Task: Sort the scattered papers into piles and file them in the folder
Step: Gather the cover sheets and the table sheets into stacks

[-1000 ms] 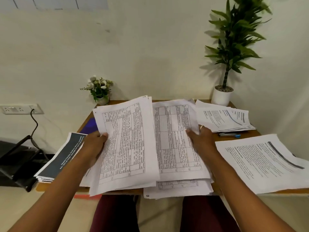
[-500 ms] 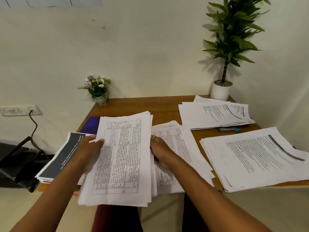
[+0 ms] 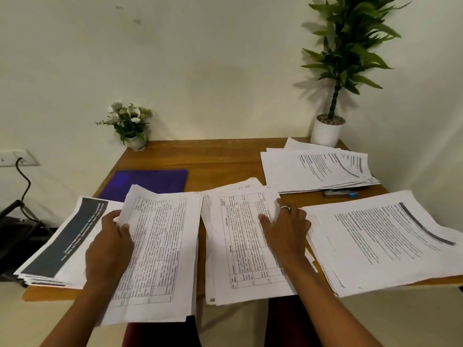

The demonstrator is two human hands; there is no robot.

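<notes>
Left hand [image 3: 110, 244]: grips the left edge of the held stack [image 3: 160, 254], thumb on top. The other fingers go behind the sheets and mostly cannot be seen.
Held stack: gridded sheets, lifted and tilted. Its near end hangs past the table [image 3: 225, 159] edge over the lap. The print is too blurred to read.
Right hand [image 3: 285, 229]: lies flat on the middle pile [image 3: 245, 241], thumb and a ringed finger stretched out. The outer fingers are hard to make out at the pile's right edge.
Middle pile: more gridded sheets, lying on the table just beside the held stack. The near edge juts over the table front.
Banner pile [image 3: 62, 241]: sheets with a dark band, at the left. The held stack and the left hand cover its right side, and its white lettering is illegible.
Near right pile [image 3: 383, 241]: text pages with a curved grey stripe. Its right corner is cut off by the frame.
Far right pile [image 3: 313, 169]: similar pages, loosely fanned, at the back right of the table.
Folder [image 3: 150, 181]: blue-purple, flat on the table behind the held stack, which hides its near edge.
Pen [image 3: 340, 194]: between the two right piles, partly tucked under the far one.
Flower pot [image 3: 130, 121]: back left corner of the table.
Tall plant [image 3: 350, 46]: back right corner in a white pot, its top cut off.
Wall socket [image 3: 17, 159]: at the left edge, partly out of frame, with a cable [image 3: 25, 181] plugged in.
Dark frame [image 3: 15, 221]: left of the table. I cannot tell what it is.
</notes>
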